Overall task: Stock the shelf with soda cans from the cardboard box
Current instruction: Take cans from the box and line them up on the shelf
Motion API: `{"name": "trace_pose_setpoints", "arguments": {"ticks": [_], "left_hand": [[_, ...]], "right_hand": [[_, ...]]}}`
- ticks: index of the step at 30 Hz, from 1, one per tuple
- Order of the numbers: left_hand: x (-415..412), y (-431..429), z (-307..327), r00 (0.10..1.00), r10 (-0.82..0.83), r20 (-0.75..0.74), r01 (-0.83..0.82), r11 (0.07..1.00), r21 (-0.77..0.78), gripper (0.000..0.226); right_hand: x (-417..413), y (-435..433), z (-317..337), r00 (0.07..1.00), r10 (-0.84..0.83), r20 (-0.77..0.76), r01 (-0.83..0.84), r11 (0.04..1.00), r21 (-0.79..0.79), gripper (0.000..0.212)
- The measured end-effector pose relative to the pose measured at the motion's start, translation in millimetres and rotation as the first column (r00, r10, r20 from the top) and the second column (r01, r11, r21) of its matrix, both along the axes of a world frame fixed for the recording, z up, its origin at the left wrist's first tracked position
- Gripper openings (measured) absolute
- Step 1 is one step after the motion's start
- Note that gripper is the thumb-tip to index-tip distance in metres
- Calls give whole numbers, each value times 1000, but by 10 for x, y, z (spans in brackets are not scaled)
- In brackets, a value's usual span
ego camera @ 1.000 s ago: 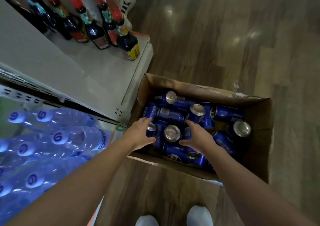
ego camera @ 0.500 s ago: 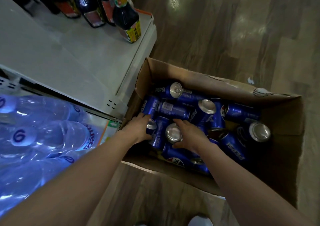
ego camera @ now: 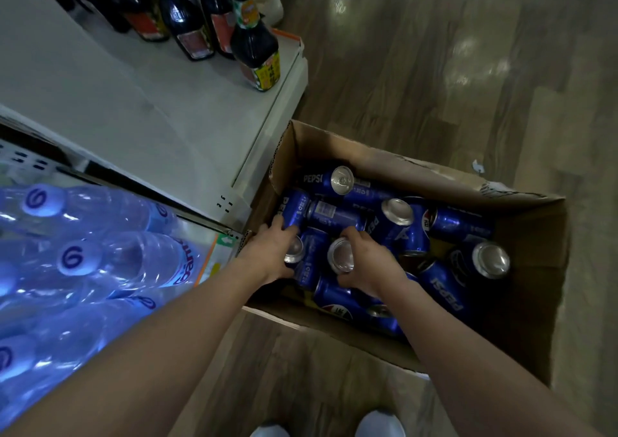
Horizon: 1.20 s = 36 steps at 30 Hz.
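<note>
**Two cans in hand, none yet on the shelf**

A second ago my hands were only reaching over the pile with the fingers loose. Now each one has closed on a can. My left hand [ego camera: 269, 257] wraps round a soda can [ego camera: 294, 253] at the near left corner of the cardboard box [ego camera: 418, 169]. My right hand [ego camera: 369, 264] curls over a second can [ego camera: 341, 256] just beside it, thumb on the near side of the silver lid. A third can lies between the two.

Both cans sit among the others inside the box, so nothing is lifted out yet. I judge the picking step is as good as done, and the carry up to the shelf comes next.

I count about a dozen blue cans showing. Most lie on their sides, and five show their lids, the two I hold among them. More may lie beneath, but I cannot tell.

The box stands on the wooden floor [ego camera: 434, 68], its left wall against the corner of the white shelf [ego camera: 150, 118]. At the back of that shelf stand at least five dark sauce bottles [ego camera: 255, 48]. Below, on my left, lies a pack of water bottles [ego camera: 100, 236] with two white caps plainly seen. The toes of my two shoes [ego camera: 379, 425] show at the bottom edge.
</note>
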State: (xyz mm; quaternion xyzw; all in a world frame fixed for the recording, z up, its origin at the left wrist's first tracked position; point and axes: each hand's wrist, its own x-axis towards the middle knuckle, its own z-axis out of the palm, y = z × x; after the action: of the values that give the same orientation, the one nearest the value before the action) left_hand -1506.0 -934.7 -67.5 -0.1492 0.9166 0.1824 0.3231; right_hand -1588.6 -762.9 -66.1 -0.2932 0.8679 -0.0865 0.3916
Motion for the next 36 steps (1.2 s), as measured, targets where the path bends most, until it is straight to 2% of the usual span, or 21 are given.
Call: {"name": "trace_pose_setpoints", "arguments": {"ticks": [9, 16, 22, 29, 32, 36], "left_hand": [[-22, 137, 875, 994, 9, -108, -6, 1000, 25, 76], [179, 98, 1814, 986, 48, -161, -43, 998, 34, 69], [406, 99, 2691, 972, 75, -225, -62, 996, 60, 72], [777, 149, 3546, 961, 90, -262, -86, 996, 30, 70], [968, 223, 3869, 951, 135, -280, -131, 991, 33, 68], [1246, 383, 4298, 936, 176, -306, -179, 984, 18, 68]], "right_hand": [[27, 102, 877, 998, -63, -20, 64, 997, 45, 78], [116, 243, 1888, 992, -122, -35, 123, 992, 29, 76], [339, 221, 2772, 993, -117, -32, 117, 993, -3, 81], [659, 176, 3598, 998, -54, -43, 50, 995, -80, 75], [801, 226, 3926, 998, -25, -51, 20, 996, -82, 82], [967, 334, 4381, 995, 56, -85, -62, 996, -66, 77]]}}
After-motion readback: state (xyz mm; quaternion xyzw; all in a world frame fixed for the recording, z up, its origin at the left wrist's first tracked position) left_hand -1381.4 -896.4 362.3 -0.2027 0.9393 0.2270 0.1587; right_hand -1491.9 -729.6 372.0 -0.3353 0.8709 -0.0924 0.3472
